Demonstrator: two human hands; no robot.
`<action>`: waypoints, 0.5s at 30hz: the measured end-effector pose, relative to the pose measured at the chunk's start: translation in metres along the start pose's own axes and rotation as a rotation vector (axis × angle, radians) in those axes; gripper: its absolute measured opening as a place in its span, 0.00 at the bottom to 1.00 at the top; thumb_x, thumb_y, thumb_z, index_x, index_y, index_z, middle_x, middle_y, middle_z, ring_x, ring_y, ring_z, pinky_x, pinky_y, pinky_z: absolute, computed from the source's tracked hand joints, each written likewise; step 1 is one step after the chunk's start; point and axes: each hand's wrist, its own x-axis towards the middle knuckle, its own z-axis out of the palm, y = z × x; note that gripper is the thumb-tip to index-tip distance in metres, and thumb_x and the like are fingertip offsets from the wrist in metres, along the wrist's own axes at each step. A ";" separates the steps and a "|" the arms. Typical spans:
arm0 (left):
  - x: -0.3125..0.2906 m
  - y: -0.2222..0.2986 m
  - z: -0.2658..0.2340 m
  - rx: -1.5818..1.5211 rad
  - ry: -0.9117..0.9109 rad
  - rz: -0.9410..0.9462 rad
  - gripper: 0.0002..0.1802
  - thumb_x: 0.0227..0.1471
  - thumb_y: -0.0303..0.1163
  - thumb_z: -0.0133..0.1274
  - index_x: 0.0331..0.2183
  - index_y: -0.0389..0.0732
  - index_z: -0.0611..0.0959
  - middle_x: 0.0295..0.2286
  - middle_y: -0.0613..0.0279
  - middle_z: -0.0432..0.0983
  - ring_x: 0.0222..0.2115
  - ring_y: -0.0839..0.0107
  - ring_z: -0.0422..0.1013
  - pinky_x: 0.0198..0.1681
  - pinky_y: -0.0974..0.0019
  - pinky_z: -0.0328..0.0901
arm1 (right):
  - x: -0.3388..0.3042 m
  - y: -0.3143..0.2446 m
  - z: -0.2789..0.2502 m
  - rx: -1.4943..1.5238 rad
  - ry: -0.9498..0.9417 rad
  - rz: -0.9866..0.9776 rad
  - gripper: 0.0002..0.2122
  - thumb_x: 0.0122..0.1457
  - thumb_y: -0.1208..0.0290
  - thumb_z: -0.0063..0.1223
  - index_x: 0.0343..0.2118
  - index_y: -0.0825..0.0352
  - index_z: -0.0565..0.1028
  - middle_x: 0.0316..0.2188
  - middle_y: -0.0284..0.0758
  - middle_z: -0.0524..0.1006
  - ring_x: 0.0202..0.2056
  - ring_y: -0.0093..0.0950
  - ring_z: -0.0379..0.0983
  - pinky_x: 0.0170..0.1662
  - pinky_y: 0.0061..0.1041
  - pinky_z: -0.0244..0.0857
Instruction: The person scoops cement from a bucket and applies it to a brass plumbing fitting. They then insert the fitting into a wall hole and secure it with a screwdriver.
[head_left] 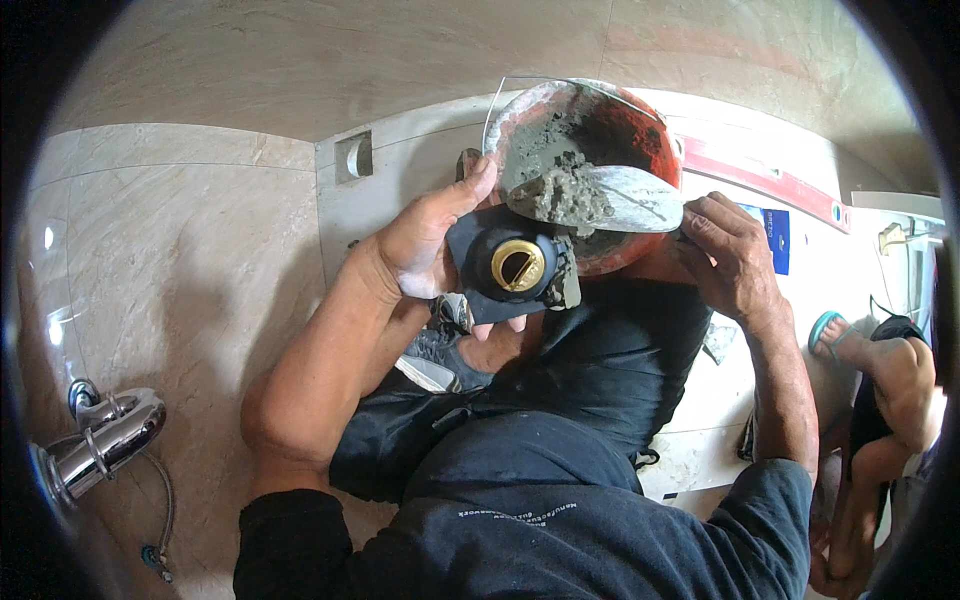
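My left hand [432,228] is wrapped round the side of a black floor drain [472,243], a square piece with a round brass-coloured middle [518,266]. Grey mortar [566,280] clings to its right edge. My right hand [732,250] grips a trowel [640,197] with a long, rounded pale blade; its handle is hidden in my fingers. A lump of wet mortar [572,193] lies on the left part of the blade. Just beneath the blade stands a red-orange bucket [668,150], its inside coated with grey mortar.
A square cut-out [354,157] with a pipe opening lies in the floor by the wall. Behind the bucket on the right is a red level [775,178], near a blue packet [776,240]. A chrome tap [115,432] juts out at left. Another person's legs [890,385] show at far right.
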 end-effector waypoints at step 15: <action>-0.007 -0.005 -0.017 0.007 -0.038 0.073 0.47 0.65 0.68 0.33 0.54 0.28 0.75 0.39 0.36 0.81 0.33 0.41 0.82 0.25 0.46 0.79 | 0.010 0.012 0.021 -0.214 0.005 0.089 0.10 0.53 0.75 0.62 0.38 0.70 0.78 0.35 0.38 0.77 0.34 0.40 0.75 0.35 0.39 0.72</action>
